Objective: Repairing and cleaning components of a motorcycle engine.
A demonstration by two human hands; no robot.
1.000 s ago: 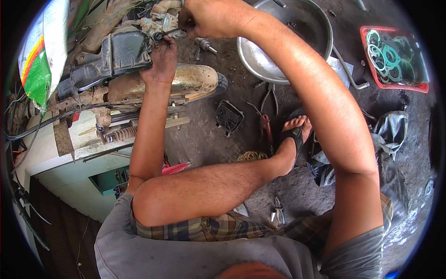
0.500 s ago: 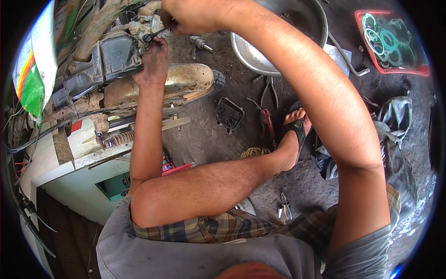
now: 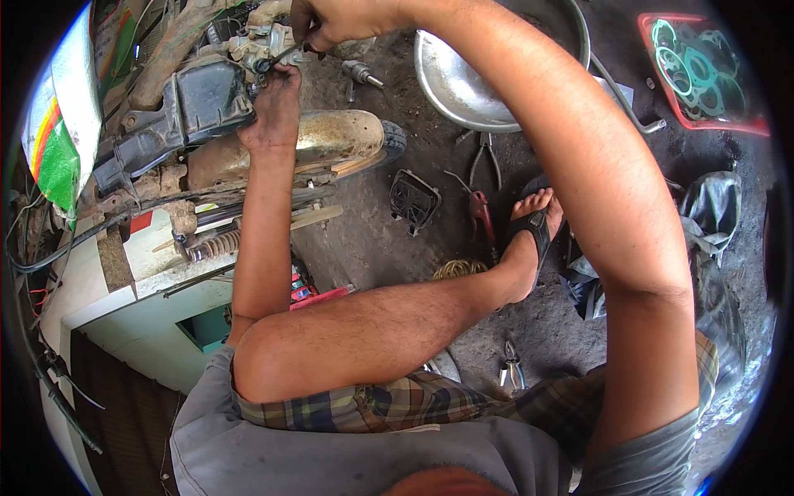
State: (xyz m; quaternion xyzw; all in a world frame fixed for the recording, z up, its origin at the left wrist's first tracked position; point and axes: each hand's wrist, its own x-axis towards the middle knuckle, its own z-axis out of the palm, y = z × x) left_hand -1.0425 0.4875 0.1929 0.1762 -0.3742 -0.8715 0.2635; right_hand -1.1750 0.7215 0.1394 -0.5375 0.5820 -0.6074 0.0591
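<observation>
At the top, my right hand (image 3: 335,21) is closed with a pinch on the end of a small dark wrench (image 3: 285,56). The tool's ring-shaped head meets a metal engine part (image 3: 263,45) of a partly stripped motorcycle. Just below that head, my left hand (image 3: 275,112) reaches up with curled fingers against the same part; what its fingertips grip is hidden. Beside my left hand lies a black plastic housing (image 3: 207,93), and a dirty, worn fender (image 3: 331,136) with a tyre runs behind my wrist.
A metal basin (image 3: 463,91) sits beyond my right forearm. Green gaskets fill a red tray (image 3: 722,126) at the far right. On the dark floor lie a black plastic cover (image 3: 415,201), red-handled pliers (image 3: 481,211), other pliers (image 3: 513,364) and a bent metal bar (image 3: 628,112).
My right hand has come down slightly, and its fingers have shifted on the wrench. My left hand stays at the engine part. The floor items sit slightly farther right in view.
</observation>
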